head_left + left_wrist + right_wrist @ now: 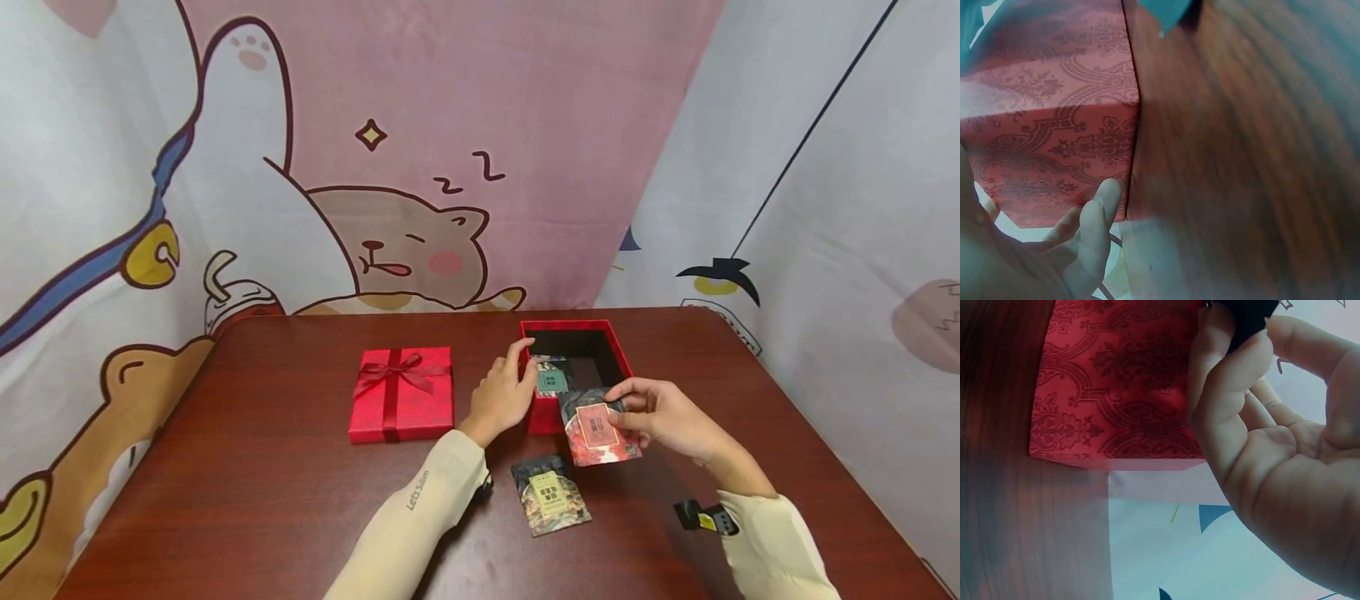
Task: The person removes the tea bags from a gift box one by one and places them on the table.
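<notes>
An uncovered red gift box (547, 415) with a dark inside stands at the back right of the table. My left hand (501, 396) holds its left side, with fingers at the rim and against the patterned outer wall (1097, 137). Inside, near the left wall, a packet with a green label (552, 379) leans. My right hand (671, 417) pinches the right side of a packet with a pink-red label (597, 429), in front of the box. In the right wrist view, only a dark corner of that packet (1249, 322) shows. A packet with a yellow label (551, 496) lies nearer me.
To the left of the box lies its red lid (408, 417), tied with a dark red ribbon bow (401, 372). Everything stands on a brown wooden table (262, 500). A cartoon-printed cloth (555, 167) hangs behind the table's far edge.
</notes>
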`<state>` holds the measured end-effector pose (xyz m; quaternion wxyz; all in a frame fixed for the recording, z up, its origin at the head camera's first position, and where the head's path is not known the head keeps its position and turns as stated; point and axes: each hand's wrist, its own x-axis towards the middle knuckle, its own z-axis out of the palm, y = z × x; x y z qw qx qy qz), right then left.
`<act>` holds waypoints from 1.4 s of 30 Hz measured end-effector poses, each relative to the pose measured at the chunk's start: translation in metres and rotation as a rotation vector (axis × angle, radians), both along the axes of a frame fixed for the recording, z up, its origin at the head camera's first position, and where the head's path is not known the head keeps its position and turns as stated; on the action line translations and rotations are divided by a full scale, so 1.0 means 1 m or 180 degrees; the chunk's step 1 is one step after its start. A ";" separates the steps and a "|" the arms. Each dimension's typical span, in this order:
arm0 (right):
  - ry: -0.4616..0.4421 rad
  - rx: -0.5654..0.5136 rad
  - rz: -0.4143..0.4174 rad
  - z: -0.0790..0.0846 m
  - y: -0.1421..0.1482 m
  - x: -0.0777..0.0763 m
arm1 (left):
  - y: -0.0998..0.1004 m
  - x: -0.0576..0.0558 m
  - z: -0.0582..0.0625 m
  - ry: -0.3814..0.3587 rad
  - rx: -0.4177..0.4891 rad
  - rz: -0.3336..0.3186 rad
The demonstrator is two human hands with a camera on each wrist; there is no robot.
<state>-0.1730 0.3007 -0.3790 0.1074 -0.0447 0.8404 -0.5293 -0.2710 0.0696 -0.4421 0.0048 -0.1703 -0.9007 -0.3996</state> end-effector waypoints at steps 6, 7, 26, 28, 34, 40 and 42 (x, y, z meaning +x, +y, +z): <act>0.0025 0.0041 0.0028 -0.005 0.002 0.002 | 0.000 -0.002 0.000 0.0009 -0.0006 0.0001; 0.0030 0.0050 0.0035 -0.006 0.003 0.003 | 0.000 -0.002 0.000 0.0006 -0.0023 0.0004; -0.0105 -0.0014 0.0077 -0.025 0.010 0.011 | 0.000 0.000 -0.002 0.0012 0.0054 -0.0047; -0.0103 -0.0007 0.0083 -0.026 0.011 0.011 | 0.000 0.000 -0.001 0.0025 0.0062 -0.0043; -0.0137 0.0001 0.0096 -0.028 0.013 0.009 | 0.000 0.000 0.000 0.0010 0.0008 -0.0025; -0.0230 0.0018 0.0112 -0.032 0.015 0.011 | 0.001 0.000 0.000 0.0026 -0.0003 -0.0003; -0.0262 0.0029 0.0120 -0.034 0.015 0.012 | 0.001 0.000 0.000 0.0026 -0.0010 -0.0001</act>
